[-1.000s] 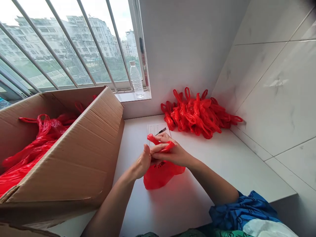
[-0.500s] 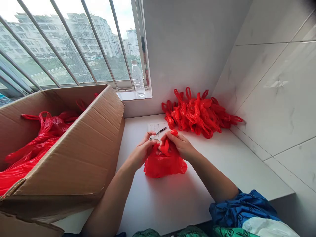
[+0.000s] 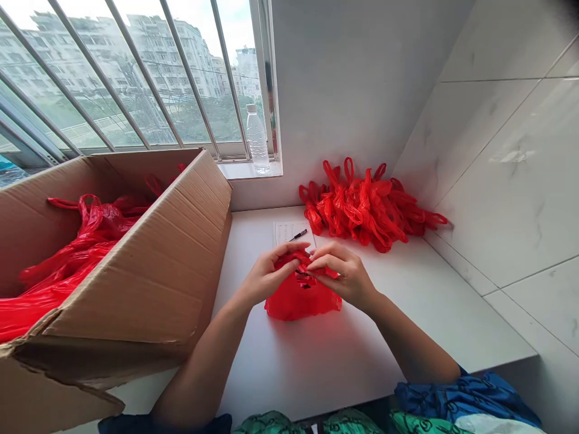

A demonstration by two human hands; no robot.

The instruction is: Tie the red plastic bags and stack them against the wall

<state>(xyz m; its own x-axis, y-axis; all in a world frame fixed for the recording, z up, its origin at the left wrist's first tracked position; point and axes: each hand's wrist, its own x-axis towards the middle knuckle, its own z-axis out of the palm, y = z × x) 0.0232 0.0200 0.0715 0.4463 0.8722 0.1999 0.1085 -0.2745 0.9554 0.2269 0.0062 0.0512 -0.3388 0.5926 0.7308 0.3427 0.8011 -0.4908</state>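
**Both hands on the red bag, mid-worktop**

Red bag [image 3: 301, 304] sits on the white worktop [image 3: 289, 377], right in front of the person. Left hand [image 3: 270, 274]: grip closed on the bag's top, thumb on the near side, fingers over the far side. Right hand [image 3: 349, 275]: grip also on the top, at its right side, fingers bent, red film showing between them. Something dark and shiny shows at the opening; fingers cover most of it, so can't say what it is. Just beyond the hands: paper sheet [image 3: 284, 230] with black pen [image 3: 298, 234] lying across it. Heap of red bags [image 3: 366, 208] back right, against the wall. Cardboard box [image 3: 154, 271] at left, open, red bags inside. Clear bottle [image 3: 257, 140] upright on the windowsill [image 3: 237, 171].
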